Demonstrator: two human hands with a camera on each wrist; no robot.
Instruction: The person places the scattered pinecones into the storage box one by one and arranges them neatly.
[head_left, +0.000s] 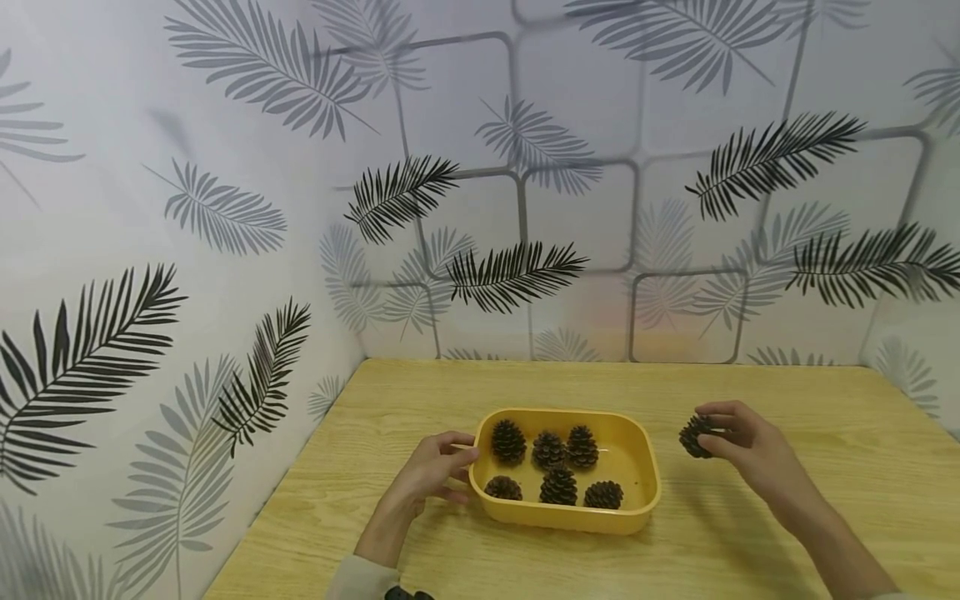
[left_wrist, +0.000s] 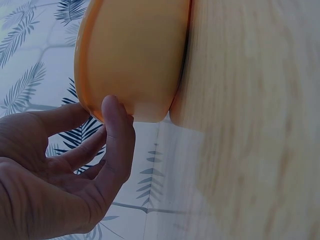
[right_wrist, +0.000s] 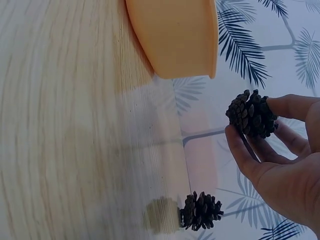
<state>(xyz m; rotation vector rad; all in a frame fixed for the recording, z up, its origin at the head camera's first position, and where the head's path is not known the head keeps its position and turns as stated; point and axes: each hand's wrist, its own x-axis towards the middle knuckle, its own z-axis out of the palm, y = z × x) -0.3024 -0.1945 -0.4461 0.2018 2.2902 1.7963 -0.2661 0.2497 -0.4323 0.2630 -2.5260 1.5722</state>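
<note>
A yellow plastic basin (head_left: 566,518) stands on the wooden table, with several brown pine cones (head_left: 558,485) inside. My left hand (head_left: 431,471) is at its left end. The thumb and fingertips touch the rim and outer wall there, with the fingers loosely bent; in the left wrist view one fingertip (left_wrist: 111,102) lies against the wall (left_wrist: 137,60). Right of the basin, my right hand (head_left: 757,458) pinches a pine cone (head_left: 695,437) between thumb and fingers, raised above the table. Another pine cone (right_wrist: 201,211) sits on the table in the right wrist view, hidden in the head view.
The light wooden tabletop (head_left: 420,392) reaches back to a white wall (head_left: 480,325) printed with grey and black leaves. A second leaf-printed wall (head_left: 187,300) runs along the left side.
</note>
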